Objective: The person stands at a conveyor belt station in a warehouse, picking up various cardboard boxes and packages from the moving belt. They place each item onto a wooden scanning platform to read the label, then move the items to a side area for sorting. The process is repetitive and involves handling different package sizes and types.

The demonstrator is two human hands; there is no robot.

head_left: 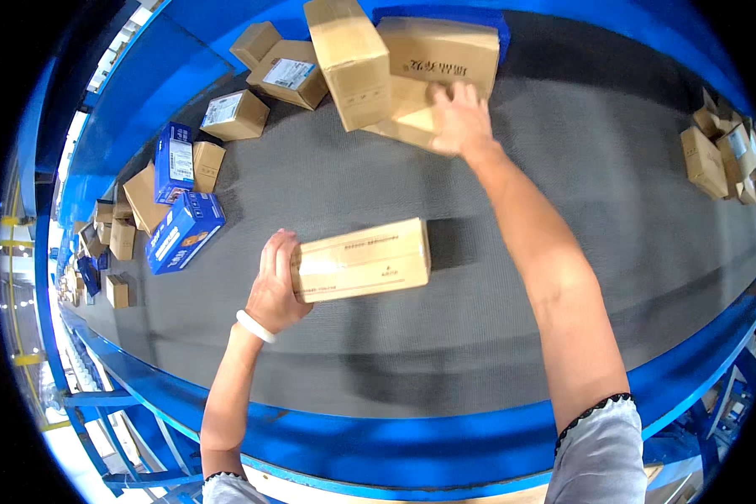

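Dark grey conveyor belt (pixel 496 336) spreads before us, bordered along the bottom of the frame by a blue rail (pixel 361 437). Nearest, left of centre, our left grip (pixel 275 286) is closed about the left end of a small carton (pixel 361 260), fingers at its upper edge. We judge that this end hold leaves the long printed faces uncovered and suits a box that one hand can steady. Whether its underside meets the conveyor belt or hangs just above, we cannot tell.

Farther up, at top centre, our right grip (pixel 460 122) is spread wide, fingers apart, over the lower part of a large carton (pixel 470 63). It clasps nothing that we can make out; flat fingers seem suited to pressing or steadying a box too broad to span, and blur hides how firm the contact is. We see a tall carton (pixel 353 67) overlap the left side of that box, perhaps leaning there for support.

Toward the left of the frame, blue boxes (pixel 186 231) and brown parcels (pixel 235 115) bunch near the blue side wall (pixel 143 76), which likely bounds them. Another heap of cartons (pixel 702 162) sits at far right, well apart from both grips.
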